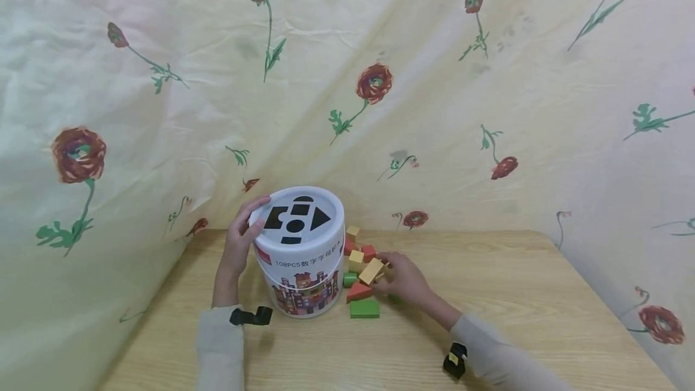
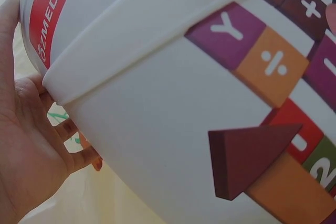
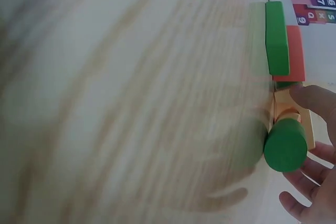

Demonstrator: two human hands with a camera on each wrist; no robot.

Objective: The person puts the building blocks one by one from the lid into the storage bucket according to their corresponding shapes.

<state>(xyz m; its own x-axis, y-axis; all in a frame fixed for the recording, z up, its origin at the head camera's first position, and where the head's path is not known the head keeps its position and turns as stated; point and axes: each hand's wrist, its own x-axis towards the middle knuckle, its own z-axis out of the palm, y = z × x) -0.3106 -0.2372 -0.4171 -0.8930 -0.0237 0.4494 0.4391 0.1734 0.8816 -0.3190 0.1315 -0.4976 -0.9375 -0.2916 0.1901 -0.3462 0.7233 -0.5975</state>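
Observation:
A white toy-block bucket with shape-cut holes in its lid stands upright on the table. At its left, my left hand grips the lid's edge, the thumb over the top; the left wrist view shows bent fingers against the bucket's side. My right hand pinches a plain wooden block between thumb and fingers, right of the bucket. Beside it lie a red triangular block, a green rectangular block and other small blocks. A green cylinder stands close before the right fingers in the right wrist view.
The wooden table extends right and forward of the blocks. Behind it hangs a flowered cloth, which also covers both sides. The bucket's thin white handle hangs down across its front.

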